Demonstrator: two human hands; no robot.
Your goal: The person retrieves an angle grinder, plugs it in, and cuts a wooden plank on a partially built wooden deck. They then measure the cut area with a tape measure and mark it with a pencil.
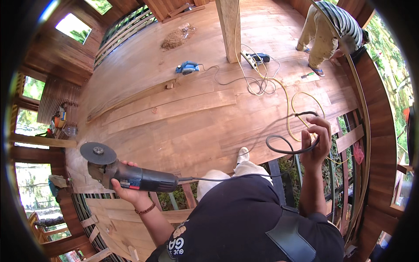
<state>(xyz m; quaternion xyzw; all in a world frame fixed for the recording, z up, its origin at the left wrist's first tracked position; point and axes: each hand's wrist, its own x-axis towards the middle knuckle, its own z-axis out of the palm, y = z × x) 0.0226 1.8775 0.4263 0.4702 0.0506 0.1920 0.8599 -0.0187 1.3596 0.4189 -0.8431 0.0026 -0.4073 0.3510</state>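
Observation:
My left hand (131, 192) is wrapped round the body of a black angle grinder (148, 178), held out to the left with its grey disc (98, 153) uppermost. From the grinder's rear end a dark power cord (218, 178) runs across in front of my body to the right. My right hand (315, 142) is raised on the right, its fingers curled round a loop of black cord (279, 150). A yellow extension cord (288, 109) lies on the wooden floor beyond that hand.
A blue electric planer (187, 67) rests by loose boards (174, 107) on the wooden floor (144, 81). Behind are a wooden post (230, 30), a power strip (248, 60) and a shavings pile (176, 37). Another person (327, 35) bends over at the far right. Open joists (301, 174) lie near my feet.

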